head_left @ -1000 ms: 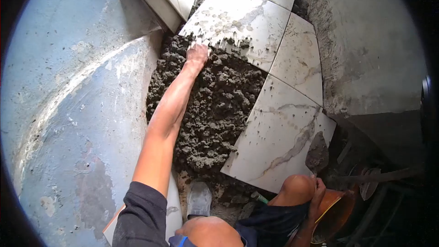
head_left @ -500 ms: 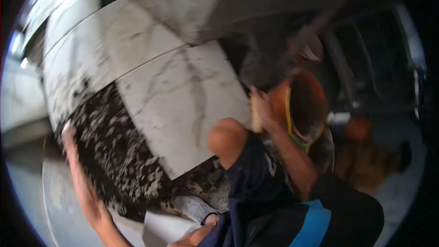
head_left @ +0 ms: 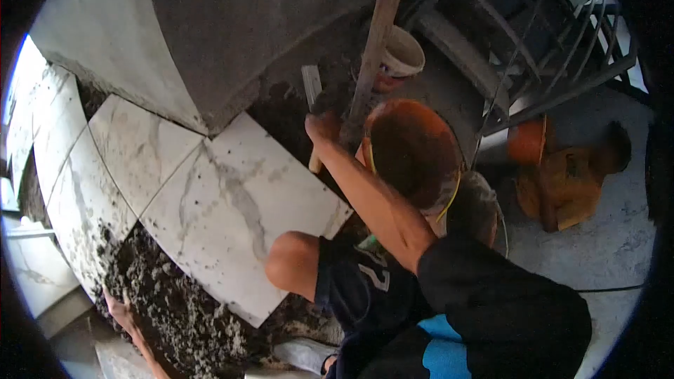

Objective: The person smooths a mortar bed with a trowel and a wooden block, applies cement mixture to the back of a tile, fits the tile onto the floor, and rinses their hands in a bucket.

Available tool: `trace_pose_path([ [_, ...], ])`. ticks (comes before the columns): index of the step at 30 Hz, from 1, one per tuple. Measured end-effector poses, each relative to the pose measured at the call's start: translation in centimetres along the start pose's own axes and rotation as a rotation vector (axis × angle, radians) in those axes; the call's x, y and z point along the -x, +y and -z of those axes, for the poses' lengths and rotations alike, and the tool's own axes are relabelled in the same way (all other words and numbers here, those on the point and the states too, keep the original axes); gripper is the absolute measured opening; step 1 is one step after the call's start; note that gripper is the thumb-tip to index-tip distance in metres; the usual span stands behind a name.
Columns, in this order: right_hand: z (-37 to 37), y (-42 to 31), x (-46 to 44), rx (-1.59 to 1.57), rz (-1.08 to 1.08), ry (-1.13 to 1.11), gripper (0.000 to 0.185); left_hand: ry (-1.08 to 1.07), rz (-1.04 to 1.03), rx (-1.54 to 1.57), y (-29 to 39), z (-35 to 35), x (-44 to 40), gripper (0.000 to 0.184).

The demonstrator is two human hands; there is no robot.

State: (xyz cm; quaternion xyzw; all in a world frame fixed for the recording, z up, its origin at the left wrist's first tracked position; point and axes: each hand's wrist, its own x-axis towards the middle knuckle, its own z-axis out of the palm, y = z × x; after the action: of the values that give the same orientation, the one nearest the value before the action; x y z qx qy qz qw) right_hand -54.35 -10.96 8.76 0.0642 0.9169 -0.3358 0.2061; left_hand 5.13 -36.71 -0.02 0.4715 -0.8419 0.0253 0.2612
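Note:
Dark, lumpy mortar (head_left: 175, 302) lies beside the white marbled tiles (head_left: 210, 203) at the lower left. My left hand (head_left: 119, 310) rests at the mortar's left edge, near a mortar-smeared tile, with its fingers apart and nothing visible in them. Further right, my right hand (head_left: 324, 130) is closed around a trowel (head_left: 314, 162). Its pale handle end shows below my fist, and its dark blade is hard to separate from the shadowed floor. Just right of that hand, an orange bucket (head_left: 449, 142) stands tilted with its mouth facing up.
A wooden post (head_left: 379, 35) rises beside a white bucket (head_left: 405, 52). Metal framework (head_left: 484, 63) fills the upper right. A person in orange clothing (head_left: 562, 186) is at the right, near an orange container (head_left: 526, 142). A grey wall (head_left: 105, 35) borders the tiles.
The view has swung right, bringing the buckets, framework and other person into sight. My right hand has moved from beside my knee to beyond it with the trowel. My left hand remains at the mortar.

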Motion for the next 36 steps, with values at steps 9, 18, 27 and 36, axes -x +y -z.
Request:
trace_pose_path([
  [9,12.0,-0.7,-12.1,0.159,0.545,0.499,0.054,0.075,0.509,-0.097,14.4,2.0,4.6,0.033],
  [18,19.5,-5.2,-8.4,-0.373,0.584,0.707,0.051,0.158,0.754,0.144,19.3,4.7,7.8,0.031],
  [27,18.2,-14.8,9.6,-0.186,1.309,-0.067,0.055,0.190,0.773,0.201,19.2,4.1,5.5,0.030],
  [36,-16.0,-12.2,19.0,0.370,1.379,-0.680,0.049,0.155,0.729,0.473,25.8,7.6,5.9,0.029],
])
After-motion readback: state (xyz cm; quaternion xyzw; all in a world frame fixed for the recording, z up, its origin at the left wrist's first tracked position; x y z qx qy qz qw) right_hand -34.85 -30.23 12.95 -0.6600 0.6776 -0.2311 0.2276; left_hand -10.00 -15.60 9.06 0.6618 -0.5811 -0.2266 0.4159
